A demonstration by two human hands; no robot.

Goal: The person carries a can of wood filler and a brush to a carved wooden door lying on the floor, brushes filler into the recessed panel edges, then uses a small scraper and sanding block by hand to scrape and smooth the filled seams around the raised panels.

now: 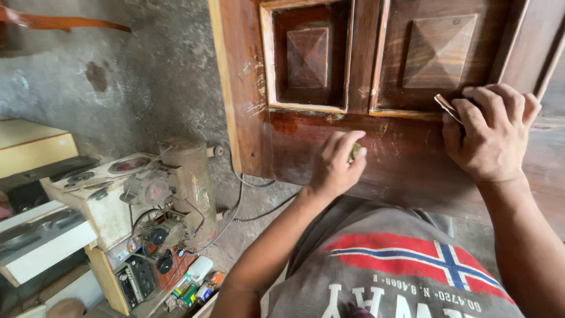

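A dark brown wooden door (406, 159) with raised pyramid panels fills the upper right of the head view. My left hand (336, 166) presses a small yellowish pad (354, 152) against the door's horizontal rail, fingers curled around it. My right hand (491, 132) grips a folded piece of sandpaper (448, 108) at the lower edge of the right recessed panel (438, 53). The left panel (307, 57) has pale filler along its frame.
A small compressor with a motor and cables (170, 200) stands on the concrete floor at the left. Beside it sit white boxes (47, 235), a wooden shelf with small cans and bottles (194, 282), and a cable (247, 206) trailing toward the door.
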